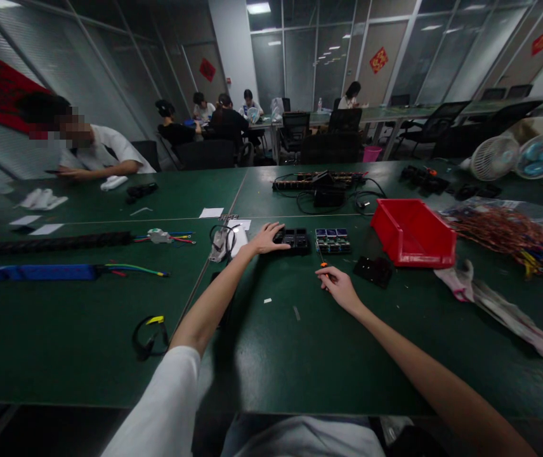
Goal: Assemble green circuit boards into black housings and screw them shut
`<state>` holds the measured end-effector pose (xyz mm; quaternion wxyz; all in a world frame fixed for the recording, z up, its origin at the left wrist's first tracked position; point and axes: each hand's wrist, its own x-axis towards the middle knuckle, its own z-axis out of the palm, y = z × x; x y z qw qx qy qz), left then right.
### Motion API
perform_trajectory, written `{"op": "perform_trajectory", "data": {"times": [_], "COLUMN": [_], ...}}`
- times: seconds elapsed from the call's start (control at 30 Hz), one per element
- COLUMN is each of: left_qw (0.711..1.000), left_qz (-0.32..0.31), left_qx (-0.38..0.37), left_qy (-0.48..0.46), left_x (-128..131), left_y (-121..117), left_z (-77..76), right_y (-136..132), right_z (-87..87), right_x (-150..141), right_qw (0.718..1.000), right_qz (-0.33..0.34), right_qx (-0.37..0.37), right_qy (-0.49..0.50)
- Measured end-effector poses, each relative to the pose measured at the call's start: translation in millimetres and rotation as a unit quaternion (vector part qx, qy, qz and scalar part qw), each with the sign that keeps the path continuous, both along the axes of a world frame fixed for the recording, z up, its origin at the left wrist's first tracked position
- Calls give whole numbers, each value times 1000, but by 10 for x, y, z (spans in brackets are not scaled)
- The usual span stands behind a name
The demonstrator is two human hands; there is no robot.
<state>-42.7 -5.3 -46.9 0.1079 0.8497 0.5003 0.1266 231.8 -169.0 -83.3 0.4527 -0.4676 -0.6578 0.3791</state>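
My left hand (266,241) reaches over the left end of a black plastic housing (296,240) with square openings, thumb on the near side and fingers on the far side. Just to the right lies a small circuit board (332,241) with several bluish square screens or modules. My right hand (339,289) is closed round a screwdriver (324,264) with an orange and black handle. Its thin shaft points up at the left edge of the board; whether the tip touches it is too small to tell. A flat black plate (373,271) rests right of my right hand.
A red plastic bin (414,238) stands on the right, beside bundled copper-coloured wires (504,231) and a whitish glove-like cloth (504,308). Cables (62,271) lie at left, a black cable loop (150,336) nearer. Black strips (319,182) lie behind. A person (95,149) sits across the table.
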Motion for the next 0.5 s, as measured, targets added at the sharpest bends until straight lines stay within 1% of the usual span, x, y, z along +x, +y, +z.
{"op": "perform_trajectory", "data": {"times": [0.07,0.13,0.33,0.5], "left_qw": [1000,999,999,1000], "left_qz": [-21,-25,-13,-2], "left_qx": [1,12,29,23], "left_qy": [23,34,21,18], "left_x": [-10,-5,118,233], "left_y": [12,11,-71,-150], "left_z": [-11,-23,-30,-10], "right_y": [6,10,12,14], "right_z": [-12,-23,-28,-49], "right_x": [0,3,6,3], "right_qw": [1000,1000,1000,1000], "right_qz": [-2,-3,-4,-6], "right_qx": [5,8,3,1], "right_qy": [2,2,2,3]}}
